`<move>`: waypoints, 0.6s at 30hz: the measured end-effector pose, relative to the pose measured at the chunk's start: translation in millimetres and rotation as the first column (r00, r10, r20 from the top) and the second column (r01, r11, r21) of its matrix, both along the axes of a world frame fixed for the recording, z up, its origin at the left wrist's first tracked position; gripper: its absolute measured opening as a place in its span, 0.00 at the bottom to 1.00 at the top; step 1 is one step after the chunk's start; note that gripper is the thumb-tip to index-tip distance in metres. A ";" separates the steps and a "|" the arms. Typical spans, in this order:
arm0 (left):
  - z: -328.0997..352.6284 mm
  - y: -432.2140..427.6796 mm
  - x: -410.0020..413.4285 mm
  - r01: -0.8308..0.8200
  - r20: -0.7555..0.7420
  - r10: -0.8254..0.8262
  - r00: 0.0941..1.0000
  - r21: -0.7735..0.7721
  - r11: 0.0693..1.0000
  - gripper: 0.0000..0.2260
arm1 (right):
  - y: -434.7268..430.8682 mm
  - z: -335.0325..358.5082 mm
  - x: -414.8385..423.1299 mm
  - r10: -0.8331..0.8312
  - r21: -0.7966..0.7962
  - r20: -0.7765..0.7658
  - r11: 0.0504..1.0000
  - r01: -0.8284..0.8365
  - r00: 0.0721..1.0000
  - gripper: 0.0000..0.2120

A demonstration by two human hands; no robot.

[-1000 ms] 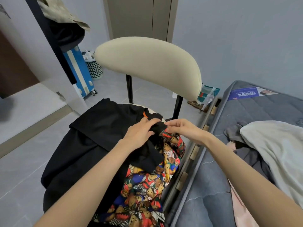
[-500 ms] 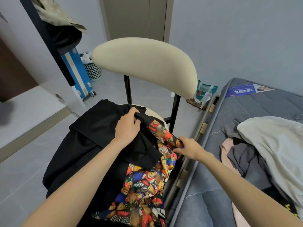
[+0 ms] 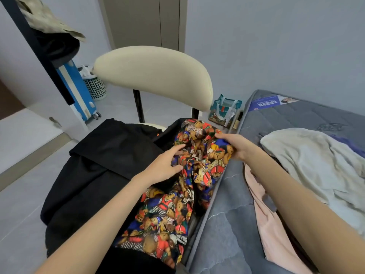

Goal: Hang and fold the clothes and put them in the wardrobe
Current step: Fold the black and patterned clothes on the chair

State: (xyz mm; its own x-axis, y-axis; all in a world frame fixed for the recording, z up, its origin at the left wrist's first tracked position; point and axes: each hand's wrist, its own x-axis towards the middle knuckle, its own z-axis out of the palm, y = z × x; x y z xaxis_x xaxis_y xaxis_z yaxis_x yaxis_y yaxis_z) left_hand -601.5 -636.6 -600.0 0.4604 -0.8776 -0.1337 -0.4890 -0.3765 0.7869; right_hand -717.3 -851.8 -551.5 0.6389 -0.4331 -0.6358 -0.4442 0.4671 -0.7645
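A black garment [image 3: 102,161] lined with a colourful teddy-bear print [image 3: 167,210] lies spread over the seat of a cream-backed chair [image 3: 152,76]. The printed lining is bunched up at the seat's right side. My left hand [image 3: 166,165] rests on that bunch with thumb and fingers spread and lightly curled against the cloth. On the bunch's right edge, beside the mattress, my right hand [image 3: 235,145] grips the printed fabric. More clothes lie on the bed: a pale grey-white piece [image 3: 308,161] and a pink one [image 3: 270,224].
The grey mattress [image 3: 223,234] runs along the chair's right side. A blue and white suitcase [image 3: 76,89] and a mesh bin [image 3: 94,87] stand at the back left by a dark door edge. A printed bag [image 3: 225,109] sits on the floor behind the chair. Beige doors [image 3: 146,20] face me.
My left hand let go of the black collar and moved right onto the printed lining. My right hand rose with the printed fabric, bunching it up at the seat's right side.
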 end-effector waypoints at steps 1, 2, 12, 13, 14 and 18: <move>-5.0 -0.3 -9.1 0.035 0.008 -0.035 0.999 0.027 0.999 0.34 | -2.2 -8.4 -8.0 -0.051 -0.021 -0.033 0.999 0.050 0.998 0.16; -10.6 -1.3 -18.4 0.076 0.045 -0.078 0.996 0.054 0.996 0.36 | -2.8 -15.6 -16.0 -0.080 -0.009 -0.056 0.997 0.079 0.995 0.19; -37.1 -21.1 -67.5 -0.091 0.477 0.110 0.872 -0.064 0.994 0.16 | 3.4 -10.9 -22.8 -0.096 0.065 0.045 0.994 0.093 0.994 0.13; -36.4 -15.3 -64.3 -0.093 0.474 0.135 0.870 -0.111 0.989 0.13 | 1.6 -11.0 -22.4 -0.120 0.049 0.061 0.992 0.117 0.991 0.12; -35.8 -8.3 -60.8 -0.112 0.463 0.175 0.869 -0.161 0.981 0.11 | 0.3 -12.1 -22.3 -0.129 0.020 0.093 0.992 0.127 0.987 0.12; -29.7 13.0 -47.9 -0.297 0.293 0.395 0.871 -0.327 0.897 0.09 | 7.7 -30.4 -29.2 0.157 -0.061 0.203 0.987 -0.148 0.966 0.22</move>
State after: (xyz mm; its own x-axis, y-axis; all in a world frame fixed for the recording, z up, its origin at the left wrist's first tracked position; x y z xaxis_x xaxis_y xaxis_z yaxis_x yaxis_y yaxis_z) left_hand -649.5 -623.6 -629.7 0.7139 -0.6321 0.3013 -0.6223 -0.3755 0.6868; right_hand -746.5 -844.1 -581.9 0.8149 -0.3457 -0.4652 -0.3380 0.3686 -0.8660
